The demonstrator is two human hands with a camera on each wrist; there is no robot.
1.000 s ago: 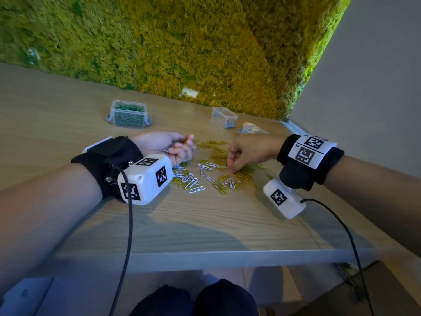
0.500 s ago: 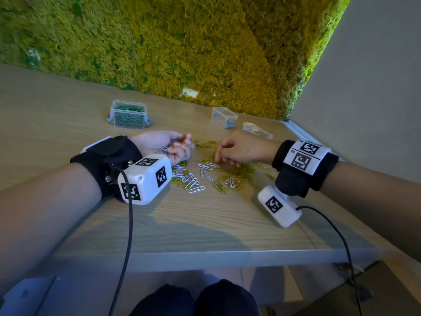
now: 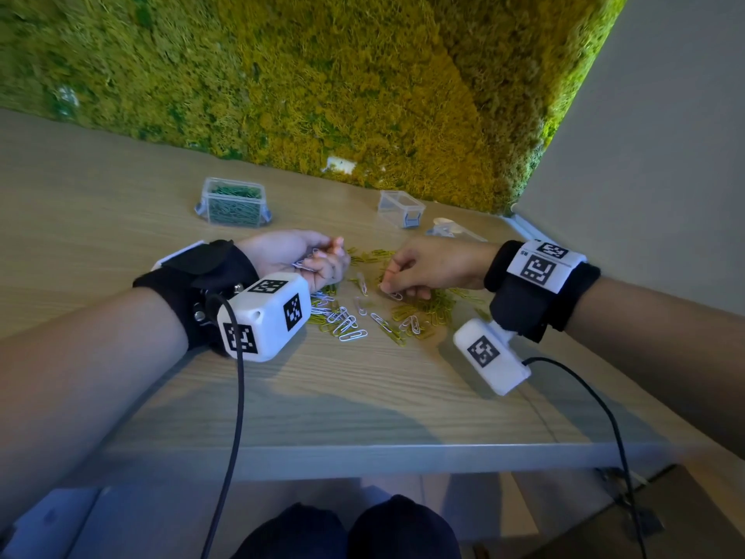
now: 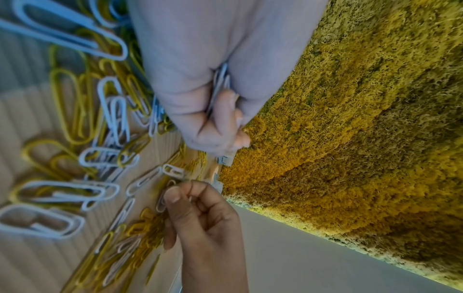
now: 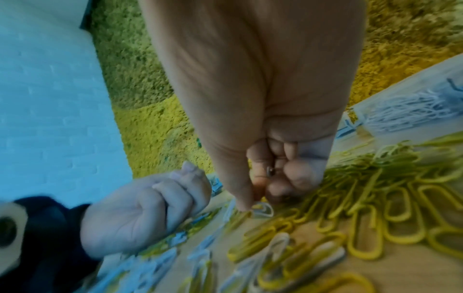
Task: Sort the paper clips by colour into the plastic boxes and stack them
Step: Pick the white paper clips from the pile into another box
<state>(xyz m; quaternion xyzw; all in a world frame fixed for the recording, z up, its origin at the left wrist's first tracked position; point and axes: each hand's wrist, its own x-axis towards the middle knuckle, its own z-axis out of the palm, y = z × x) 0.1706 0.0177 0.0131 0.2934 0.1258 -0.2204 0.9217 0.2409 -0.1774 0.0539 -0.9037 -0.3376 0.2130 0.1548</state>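
Yellow and white paper clips point(image 3: 407, 316) lie mixed in a pile on the wooden table point(image 3: 363, 397). My left hand point(image 3: 326, 258) rests palm-up at the pile's left edge, its fingers curled round a bunch of white clips point(image 4: 220, 83). Just right of it, my right hand point(image 3: 389, 287) reaches down into the pile. Its thumb and forefinger pinch one white clip point(image 5: 261, 210), seen also in the left wrist view as a white clip point(image 4: 161, 202) still low over the pile. A clear box of green clips point(image 3: 234, 203) stands behind the left hand.
An empty clear box point(image 3: 401, 205) stands at the back right, with a loose clear lid point(image 3: 447, 229) beside it. A moss wall point(image 3: 322, 82) closes the table's far side. A grey wall borders the right. The table's front edge point(image 3: 363, 457) is near my knees.
My right hand has shifted left from the yellow heap towards my left hand and now pinches a white clip. The left hand has stayed put with its bunch.
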